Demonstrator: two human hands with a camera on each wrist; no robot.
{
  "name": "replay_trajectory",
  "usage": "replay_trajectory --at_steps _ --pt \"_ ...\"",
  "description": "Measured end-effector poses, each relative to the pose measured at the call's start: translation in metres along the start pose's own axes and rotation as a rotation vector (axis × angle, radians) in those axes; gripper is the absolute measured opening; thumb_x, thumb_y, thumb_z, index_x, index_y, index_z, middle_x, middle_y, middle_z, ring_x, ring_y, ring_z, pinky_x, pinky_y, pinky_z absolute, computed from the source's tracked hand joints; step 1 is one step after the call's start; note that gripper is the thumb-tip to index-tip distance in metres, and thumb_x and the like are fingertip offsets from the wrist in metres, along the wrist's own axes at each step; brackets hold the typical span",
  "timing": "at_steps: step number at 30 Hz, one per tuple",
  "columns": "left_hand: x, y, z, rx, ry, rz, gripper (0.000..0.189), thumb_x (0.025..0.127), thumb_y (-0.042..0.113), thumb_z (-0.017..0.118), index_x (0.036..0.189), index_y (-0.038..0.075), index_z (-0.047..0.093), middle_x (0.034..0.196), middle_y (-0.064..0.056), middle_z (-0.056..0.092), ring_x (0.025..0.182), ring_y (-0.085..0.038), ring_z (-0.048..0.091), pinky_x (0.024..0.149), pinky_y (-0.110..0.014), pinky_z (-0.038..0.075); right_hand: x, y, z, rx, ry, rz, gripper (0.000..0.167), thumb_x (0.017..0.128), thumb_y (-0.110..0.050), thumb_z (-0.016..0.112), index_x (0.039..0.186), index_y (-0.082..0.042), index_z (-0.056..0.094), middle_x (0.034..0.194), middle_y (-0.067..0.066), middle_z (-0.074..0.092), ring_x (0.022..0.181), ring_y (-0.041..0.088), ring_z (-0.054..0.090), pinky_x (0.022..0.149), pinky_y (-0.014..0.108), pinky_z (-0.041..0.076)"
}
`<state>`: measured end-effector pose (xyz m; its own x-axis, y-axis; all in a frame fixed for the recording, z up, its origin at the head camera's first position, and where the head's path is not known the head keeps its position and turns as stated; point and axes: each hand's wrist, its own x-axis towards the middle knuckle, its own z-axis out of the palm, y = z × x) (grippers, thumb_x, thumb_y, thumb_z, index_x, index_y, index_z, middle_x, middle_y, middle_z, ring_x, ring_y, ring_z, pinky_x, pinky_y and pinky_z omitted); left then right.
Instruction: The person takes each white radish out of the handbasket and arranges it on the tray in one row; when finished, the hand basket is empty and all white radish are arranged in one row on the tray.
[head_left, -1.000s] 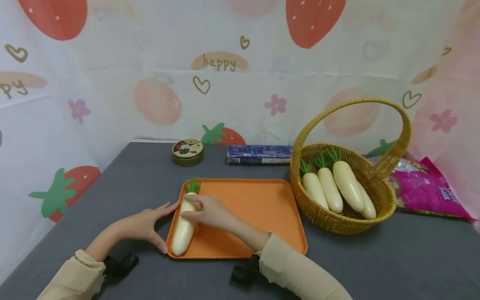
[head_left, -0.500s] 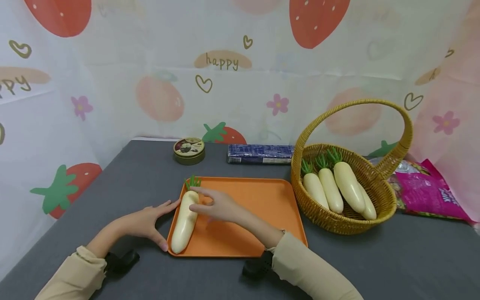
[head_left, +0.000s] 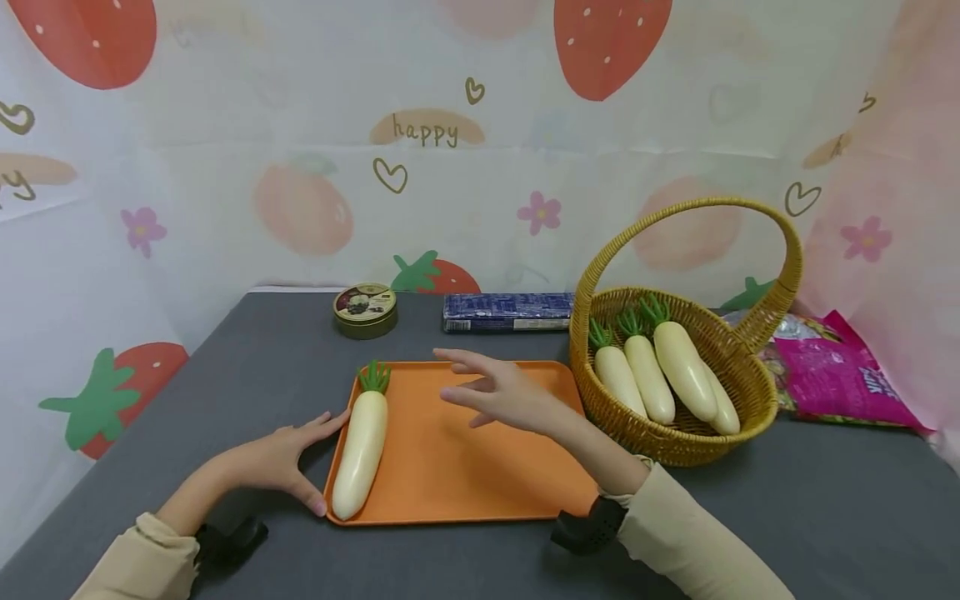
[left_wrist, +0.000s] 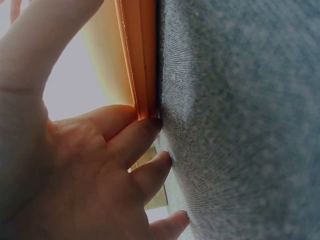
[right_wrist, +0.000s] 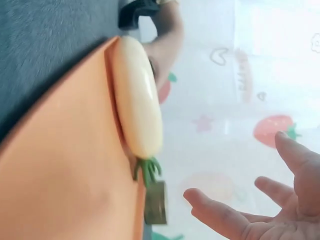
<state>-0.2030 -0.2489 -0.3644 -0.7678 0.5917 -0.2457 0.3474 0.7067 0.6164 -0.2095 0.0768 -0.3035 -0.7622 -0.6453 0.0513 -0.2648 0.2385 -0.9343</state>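
A white radish (head_left: 362,454) with green leaf stubs lies lengthwise along the left side of an orange tray (head_left: 480,492). My left hand (head_left: 273,462) touches the tray's left edge with spread fingers and thumb; in the left wrist view its fingertips meet the tray's rim (left_wrist: 140,60). Over the middle of the tray my right hand (head_left: 510,396) hovers with parted fingers and holds nothing. Seen from the right wrist, the radish (right_wrist: 137,97) is apart from the fingers of that hand (right_wrist: 265,210). Several more white radishes (head_left: 686,371) lie in a wicker basket (head_left: 675,450) right of the tray.
Behind the tray stand a round tin (head_left: 365,311) and a long blue package (head_left: 508,312). A pink bag (head_left: 851,371) lies right of the basket, whose tall handle (head_left: 697,204) arches upward. A printed curtain (head_left: 450,192) hangs behind the grey table.
My right hand has let go of the radish and moved right, away from it. The radish stays on the tray's left side, and my left hand keeps its place at the edge.
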Motion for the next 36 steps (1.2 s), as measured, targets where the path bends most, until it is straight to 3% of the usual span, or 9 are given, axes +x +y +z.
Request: replay_trajectory --at_steps 6,12,19,22,28,36 --pt "0.002 0.0 0.001 -0.02 0.002 0.083 0.109 0.065 0.035 0.08 0.143 0.0 0.012 0.144 -0.026 0.008 0.128 -0.045 0.004 0.09 -0.066 0.01 -0.031 -0.001 -0.038 -0.086 0.039 0.009 0.061 0.089 -0.03 0.057 0.142 -0.02 0.029 0.138 0.019 0.03 0.106 0.027 0.053 0.067 0.038 0.05" --pt "-0.002 0.003 -0.002 -0.006 0.006 0.032 0.109 0.064 0.037 0.08 0.143 0.001 0.013 0.139 -0.033 0.011 0.124 -0.052 0.008 0.085 -0.069 0.012 -0.061 -0.004 -0.077 -0.105 0.123 0.028 0.059 0.09 -0.027 0.055 0.142 -0.02 0.029 0.134 0.021 0.035 0.108 0.032 0.05 0.07 0.039 0.049" --pt "-0.001 0.0 -0.002 0.002 0.019 0.0 0.109 0.063 0.037 0.08 0.144 0.003 0.015 0.14 -0.032 0.013 0.123 -0.053 0.01 0.086 -0.068 0.014 -0.087 -0.004 -0.116 -0.171 0.243 0.048 0.051 0.093 -0.025 0.05 0.137 -0.004 0.036 0.134 0.022 0.035 0.11 0.036 0.046 0.073 0.039 0.048" --pt "-0.002 -0.001 -0.002 0.0 0.021 0.003 0.109 0.063 0.037 0.08 0.143 0.003 0.016 0.14 -0.031 0.014 0.123 -0.052 0.01 0.086 -0.068 0.014 -0.094 -0.001 -0.132 -0.228 0.312 0.07 0.05 0.093 -0.028 0.049 0.134 -0.001 0.04 0.136 0.019 0.035 0.109 0.035 0.047 0.075 0.037 0.047" --pt "-0.002 0.0 -0.002 0.005 0.035 0.015 0.109 0.062 0.037 0.081 0.143 0.001 0.017 0.14 -0.031 0.016 0.121 -0.054 0.014 0.086 -0.067 0.017 -0.101 0.014 -0.158 -0.39 0.408 0.134 0.055 0.092 -0.038 0.048 0.134 -0.003 0.041 0.132 0.023 0.038 0.107 0.039 0.048 0.081 0.047 0.042" --pt "-0.002 0.0 -0.001 0.004 0.035 0.029 0.108 0.062 0.037 0.081 0.142 0.0 0.018 0.14 -0.031 0.017 0.121 -0.054 0.014 0.086 -0.067 0.017 -0.108 0.031 -0.175 -0.604 0.427 0.213 0.056 0.091 -0.04 0.049 0.133 -0.004 0.043 0.133 0.028 0.035 0.115 0.046 0.036 0.083 0.059 0.033"
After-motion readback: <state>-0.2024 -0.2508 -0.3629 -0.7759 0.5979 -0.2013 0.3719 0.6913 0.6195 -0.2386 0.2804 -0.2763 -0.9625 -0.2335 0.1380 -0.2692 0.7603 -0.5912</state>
